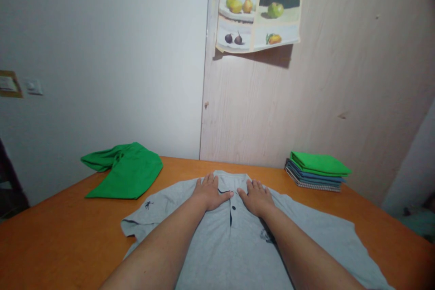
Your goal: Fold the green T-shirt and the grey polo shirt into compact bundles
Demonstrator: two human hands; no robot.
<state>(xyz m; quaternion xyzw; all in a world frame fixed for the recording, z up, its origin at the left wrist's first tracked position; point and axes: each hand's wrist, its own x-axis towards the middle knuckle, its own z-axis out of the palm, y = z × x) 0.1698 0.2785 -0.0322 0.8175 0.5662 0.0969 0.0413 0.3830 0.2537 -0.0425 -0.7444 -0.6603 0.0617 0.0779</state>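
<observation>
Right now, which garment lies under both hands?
The grey shirt, spread out; the green cloth at left lies loose, the stack at right folded.

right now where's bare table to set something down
Bare tabletop shows left of the grey shirt, nearer than the green cloth, with a narrower strip between shirt and folded stack. The middle is crowded: the shirt, with left hand and right hand on it.
</observation>
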